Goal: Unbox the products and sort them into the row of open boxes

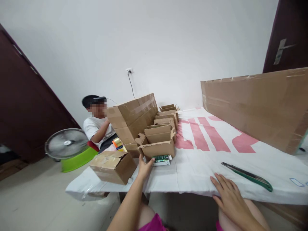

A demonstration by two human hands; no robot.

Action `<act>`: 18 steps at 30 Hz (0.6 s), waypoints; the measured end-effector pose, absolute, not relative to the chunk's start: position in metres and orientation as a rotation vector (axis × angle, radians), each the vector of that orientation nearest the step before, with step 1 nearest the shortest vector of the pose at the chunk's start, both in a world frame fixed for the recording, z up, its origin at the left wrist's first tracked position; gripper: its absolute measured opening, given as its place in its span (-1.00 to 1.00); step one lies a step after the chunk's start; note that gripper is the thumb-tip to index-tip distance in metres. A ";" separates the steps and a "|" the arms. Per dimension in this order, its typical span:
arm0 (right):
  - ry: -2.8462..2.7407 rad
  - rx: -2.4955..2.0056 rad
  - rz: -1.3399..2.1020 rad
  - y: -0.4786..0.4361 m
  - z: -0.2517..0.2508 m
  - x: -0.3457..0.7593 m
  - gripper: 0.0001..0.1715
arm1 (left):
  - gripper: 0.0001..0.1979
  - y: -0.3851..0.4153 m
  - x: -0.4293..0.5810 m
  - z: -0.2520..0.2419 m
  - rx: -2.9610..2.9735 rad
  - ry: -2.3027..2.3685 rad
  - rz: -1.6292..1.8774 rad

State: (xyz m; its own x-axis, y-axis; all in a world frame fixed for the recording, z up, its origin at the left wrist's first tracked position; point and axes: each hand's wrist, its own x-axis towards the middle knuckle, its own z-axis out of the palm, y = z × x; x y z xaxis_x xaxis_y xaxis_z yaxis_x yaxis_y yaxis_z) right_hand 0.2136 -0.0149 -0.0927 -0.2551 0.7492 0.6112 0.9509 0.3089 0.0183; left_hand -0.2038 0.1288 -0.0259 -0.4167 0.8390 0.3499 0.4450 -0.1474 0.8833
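My left hand (144, 167) reaches to the front of an open cardboard box (157, 149), its fingers spread apart. The thumb touches the left end of a small green-and-white box (162, 160), which lies in front of the cardboard box. Whether the other fingertips press against the cardboard is hard to make out. At the table's near edge my right hand (228, 195) rests flat with fingers stretched out and nothing in it. Just beyond it lies a green-handled utility knife (247, 176), apart from the fingers.
Several open cardboard boxes (166, 122) run back in a row beside a tall cardboard panel (139, 117). A taped carton (113, 166) sits at the left corner. Another large cardboard panel (255, 106) stands right. Behind the left side are a seated person (98, 128) and a fan (67, 143).
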 end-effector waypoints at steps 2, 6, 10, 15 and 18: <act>-2.075 -1.508 -0.551 -0.015 -0.092 0.212 -0.34 | -0.12 0.139 -0.203 -0.027 1.425 1.660 1.614; -2.063 -1.550 -0.526 -0.015 -0.088 0.206 -0.40 | -0.06 0.160 -0.200 -0.025 1.418 1.487 1.666; -2.012 -1.585 -0.476 -0.015 -0.082 0.201 -0.45 | -0.06 0.176 -0.200 -0.028 1.405 1.440 1.709; -1.989 -1.616 -0.447 -0.013 -0.081 0.196 -0.46 | -0.06 0.190 -0.196 -0.035 1.412 1.478 1.706; -1.986 -1.640 -0.449 -0.011 -0.083 0.193 -0.45 | -0.04 0.198 -0.192 -0.035 1.422 1.561 1.706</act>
State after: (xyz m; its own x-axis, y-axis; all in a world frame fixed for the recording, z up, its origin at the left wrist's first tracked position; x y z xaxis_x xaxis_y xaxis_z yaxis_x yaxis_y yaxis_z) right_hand 0.1928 -0.0113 -0.0827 -0.1309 0.8019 0.5830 0.9747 0.2114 -0.0720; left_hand -0.1922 0.1980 -0.0352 -0.3862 0.8357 0.3906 0.3149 -0.2786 0.9073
